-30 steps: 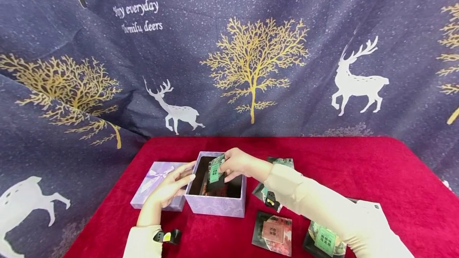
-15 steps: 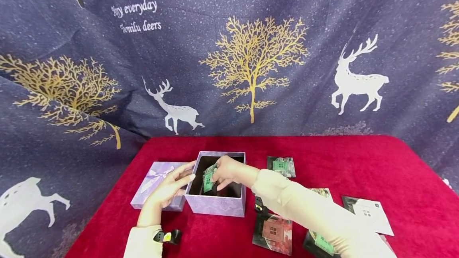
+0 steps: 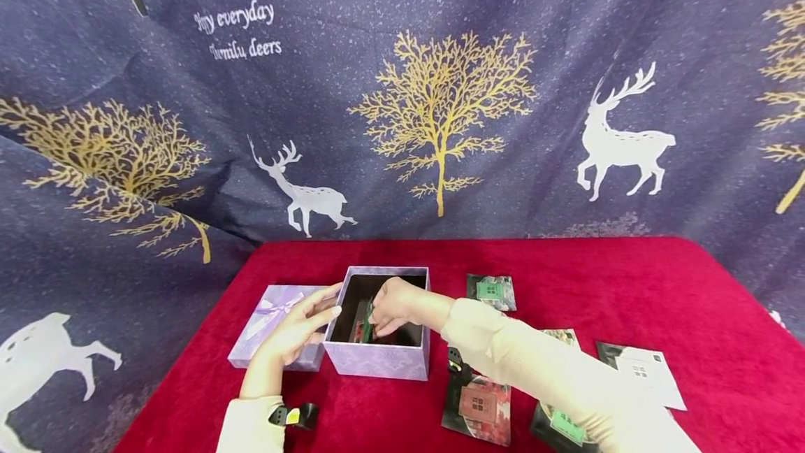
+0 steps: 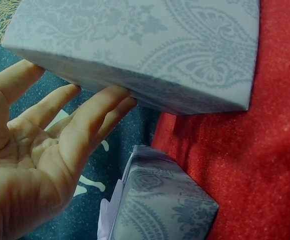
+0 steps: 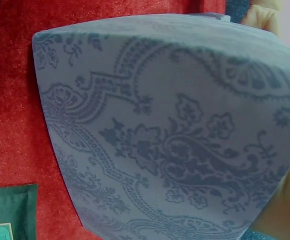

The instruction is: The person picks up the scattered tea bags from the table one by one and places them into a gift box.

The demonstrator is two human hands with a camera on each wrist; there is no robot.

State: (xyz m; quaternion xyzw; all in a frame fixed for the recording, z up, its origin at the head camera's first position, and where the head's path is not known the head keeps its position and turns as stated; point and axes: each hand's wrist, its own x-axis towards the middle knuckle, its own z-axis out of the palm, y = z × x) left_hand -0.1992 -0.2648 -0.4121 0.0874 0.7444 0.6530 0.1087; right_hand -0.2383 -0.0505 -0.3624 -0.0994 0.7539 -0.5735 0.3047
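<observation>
A lavender patterned gift box [image 3: 377, 362] stands without its lid on the red cloth, its dark inside facing up. My left hand [image 3: 295, 334] rests its fingertips against the box's left side; in the left wrist view the fingers [image 4: 92, 112] are extended along that wall. Down inside the box, my right hand [image 3: 399, 306] pinches a dark packet with a green label [image 3: 368, 321], seen nearly edge-on near the box's left wall. Another packet with red on it [image 3: 358, 333] shows beside it. In the right wrist view the box wall hides the right fingers.
Left of the box lies its lavender lid [image 3: 258, 334] with a ribbon bow. To the right lie several flat packets: a green-labelled one [image 3: 492, 291], a red one [image 3: 481, 407], a white one [image 3: 648, 372], and others partly under the right sleeve [image 3: 534, 362]. A printed deer-and-tree curtain [image 3: 402, 124] hangs behind.
My right hand has lowered the green-labelled packet deeper into the box, and the packet has turned from facing up to nearly edge-on. The left hand has stayed at the box's side.
</observation>
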